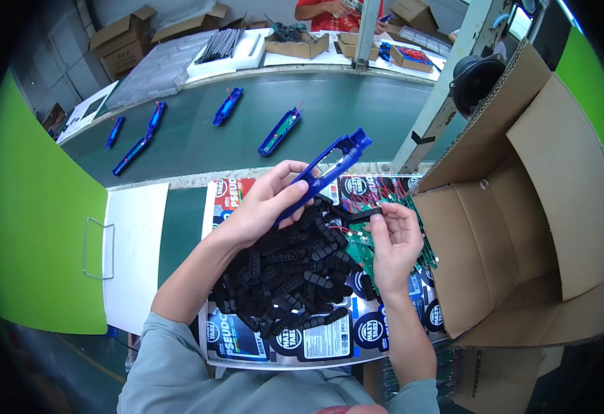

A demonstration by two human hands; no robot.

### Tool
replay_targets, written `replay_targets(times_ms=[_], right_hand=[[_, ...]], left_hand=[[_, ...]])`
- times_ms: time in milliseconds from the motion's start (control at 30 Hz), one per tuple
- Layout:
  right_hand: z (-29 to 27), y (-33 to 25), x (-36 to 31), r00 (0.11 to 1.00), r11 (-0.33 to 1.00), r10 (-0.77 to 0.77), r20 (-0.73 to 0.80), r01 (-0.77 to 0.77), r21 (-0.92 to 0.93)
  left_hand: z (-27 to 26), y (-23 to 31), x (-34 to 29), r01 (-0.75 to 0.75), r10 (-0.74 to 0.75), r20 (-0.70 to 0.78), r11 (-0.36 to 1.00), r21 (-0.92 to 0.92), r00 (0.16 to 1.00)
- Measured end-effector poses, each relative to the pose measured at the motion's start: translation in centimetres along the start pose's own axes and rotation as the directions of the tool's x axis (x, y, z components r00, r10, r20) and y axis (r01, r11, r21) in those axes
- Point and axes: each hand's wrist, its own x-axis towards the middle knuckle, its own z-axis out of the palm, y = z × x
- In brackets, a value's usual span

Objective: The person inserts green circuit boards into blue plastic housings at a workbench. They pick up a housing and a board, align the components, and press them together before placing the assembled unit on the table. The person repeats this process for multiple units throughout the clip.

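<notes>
My left hand (272,201) is wrapped round a blue plastic housing (344,157), which tilts up to the right and has a long oval opening. Between the fingertips of my right hand (396,238) is a black rubber button strip (361,215), held to the right of the housing and apart from it. Under both hands lies a heap of similar black strips (281,272) on a board covered with printed labels (326,343). Green circuit boards (362,254) with red wires are piled beside the heap, partly hidden by my right hand.
Several blue housings with circuit boards (280,132) lie on the green conveyor belt (198,148) ahead. An open cardboard box (502,234) stands at the right, near a metal post (422,131) with a black speaker (476,83). Across the belt, a person in red (326,15) handles something.
</notes>
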Motion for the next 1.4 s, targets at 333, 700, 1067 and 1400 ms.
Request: replay_targets(times_ms=[333,700,1067,1400], right_hand=[[-0.8,-0.6,-0.9,0.998,0.997,-0.066,0.005,0.066,-0.03],[0.5,-1.6,-1.5,0.881,0.718,-0.468,0.065,0.422,-0.554],[1.4,-2.2,-1.2,0.917,0.799,-0.397,-0.022,0.334,-0.499],[-0.1,-2.5,-0.3,0.976,0.984,0.173,0.134,-0.165,-0.063]], left_hand=[[1.8,0.6,-1.5,-0.201,0.239,0.029,0.739,0.643,0.971],[3.5,-0.3,-2.1,-0.182,0.182,0.053,0.827,0.533,0.982],[3.9,-1.5,-2.0,-0.327,0.416,0.036,0.656,0.68,0.908],[3.7,-2.1,-2.2,-0.419,0.523,0.136,0.472,0.775,0.841]])
